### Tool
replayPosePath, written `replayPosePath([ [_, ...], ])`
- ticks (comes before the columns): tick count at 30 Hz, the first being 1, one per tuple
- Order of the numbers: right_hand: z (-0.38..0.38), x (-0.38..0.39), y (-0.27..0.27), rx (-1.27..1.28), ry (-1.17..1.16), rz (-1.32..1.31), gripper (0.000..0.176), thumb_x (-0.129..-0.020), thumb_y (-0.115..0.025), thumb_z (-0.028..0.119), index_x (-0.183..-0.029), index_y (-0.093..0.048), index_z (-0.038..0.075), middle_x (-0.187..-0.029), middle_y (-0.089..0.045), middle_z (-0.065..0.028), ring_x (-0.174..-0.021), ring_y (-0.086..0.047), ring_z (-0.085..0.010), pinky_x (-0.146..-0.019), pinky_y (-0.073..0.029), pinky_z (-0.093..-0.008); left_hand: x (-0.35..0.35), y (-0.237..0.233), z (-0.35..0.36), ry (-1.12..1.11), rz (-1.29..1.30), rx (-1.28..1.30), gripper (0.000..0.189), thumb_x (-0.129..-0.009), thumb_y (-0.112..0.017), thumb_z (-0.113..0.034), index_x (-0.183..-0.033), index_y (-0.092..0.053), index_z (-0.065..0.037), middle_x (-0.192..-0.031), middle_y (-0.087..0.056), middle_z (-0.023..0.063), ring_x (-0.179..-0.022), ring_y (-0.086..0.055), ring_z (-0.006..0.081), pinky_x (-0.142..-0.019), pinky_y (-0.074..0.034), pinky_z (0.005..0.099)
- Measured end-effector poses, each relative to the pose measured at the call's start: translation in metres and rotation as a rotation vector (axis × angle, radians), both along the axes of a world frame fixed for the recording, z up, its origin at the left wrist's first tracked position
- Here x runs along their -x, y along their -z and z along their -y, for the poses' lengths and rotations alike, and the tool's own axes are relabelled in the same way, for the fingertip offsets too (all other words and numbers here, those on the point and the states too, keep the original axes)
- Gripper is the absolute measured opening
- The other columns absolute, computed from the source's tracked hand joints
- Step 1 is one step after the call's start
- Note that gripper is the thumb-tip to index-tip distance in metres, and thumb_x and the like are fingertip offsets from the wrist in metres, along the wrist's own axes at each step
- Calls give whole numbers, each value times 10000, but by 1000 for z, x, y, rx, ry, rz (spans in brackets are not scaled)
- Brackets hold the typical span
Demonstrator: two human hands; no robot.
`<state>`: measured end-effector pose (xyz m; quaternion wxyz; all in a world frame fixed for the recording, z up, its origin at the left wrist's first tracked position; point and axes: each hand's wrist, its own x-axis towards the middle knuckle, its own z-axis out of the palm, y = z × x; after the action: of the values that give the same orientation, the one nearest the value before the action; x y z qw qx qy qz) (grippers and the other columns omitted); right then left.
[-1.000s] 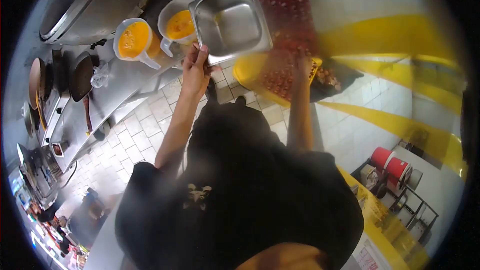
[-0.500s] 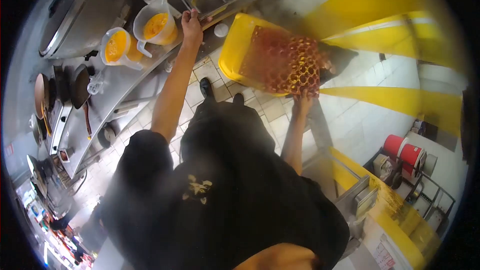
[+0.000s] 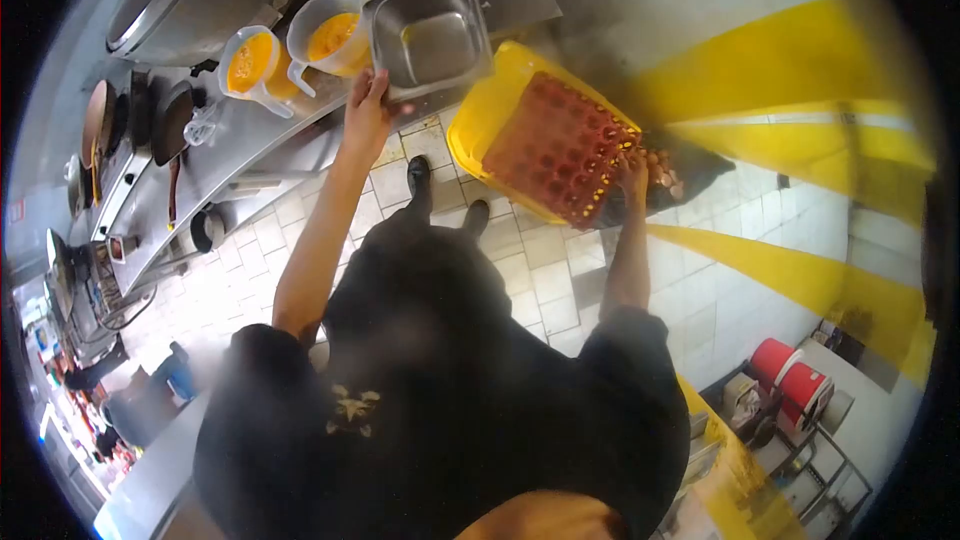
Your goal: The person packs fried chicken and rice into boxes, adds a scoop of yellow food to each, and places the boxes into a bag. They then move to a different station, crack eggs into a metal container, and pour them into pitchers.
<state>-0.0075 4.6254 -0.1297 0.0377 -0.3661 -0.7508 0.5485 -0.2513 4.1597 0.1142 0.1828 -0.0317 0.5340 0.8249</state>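
Observation:
My left hand [image 3: 367,122] is closed on the near left corner of a square stainless steel pan [image 3: 432,40], which overlaps the counter's edge. A little clear liquid or shine shows inside the pan. To its left, two translucent measuring jugs [image 3: 333,37] hold orange, beaten-egg-like liquid. My right hand [image 3: 632,172] has its fingers curled at the right edge of a reddish-brown egg tray [image 3: 560,145]. The tray lies tilted on a yellow bin [image 3: 468,130]. Just beyond that hand are broken eggshells [image 3: 664,172] on a black bag [image 3: 708,172]; my fingertips are partly hidden.
The steel counter [image 3: 265,155] runs along the left, with frying pans [image 3: 172,125] and a large metal pot [image 3: 205,0]. Yellow strips [image 3: 740,60] cross the right side. Red buckets [image 3: 795,380] and racks stand lower right. The floor [image 3: 535,270] is tiled.
The steel pan has come nearer to me, over the counter's edge, with my left hand at its corner. My right hand has slid farther along the egg tray's edge, and the tray has turned and shifted.

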Motion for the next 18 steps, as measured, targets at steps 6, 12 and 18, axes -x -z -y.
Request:
replayPosePath([
  [6,76,4,-14,-659,193,-162,531,-875,-643,330,-1172,-500,-86,-1154,-506,-281,-1072,-477,-399,-944,-380,-456,-93,-27,108,-259,-31,336,154,-963,-517,-179,-1068,-547,-70,-740,-427,-6,-615,-452,86,-546,-489,243],
  [12,210,-13,-38,-530,284,-294,299,-908,-602,207,-1058,-581,-51,-1000,-593,-184,-897,-565,-288,-807,-461,-360,-126,-41,246,-645,42,410,251,-928,-518,-120,-1164,-515,-36,-824,-431,22,-715,-482,95,-530,-487,247],
  [18,352,-1,-3,-596,-469,-274,202,-945,-521,156,-951,-585,-36,-870,-620,-115,-839,-579,-219,-767,-463,-329,-32,51,350,-696,-21,289,602,-945,-550,-341,-1394,-298,-28,-1175,-544,118,-904,-587,185,-629,-525,326],
])
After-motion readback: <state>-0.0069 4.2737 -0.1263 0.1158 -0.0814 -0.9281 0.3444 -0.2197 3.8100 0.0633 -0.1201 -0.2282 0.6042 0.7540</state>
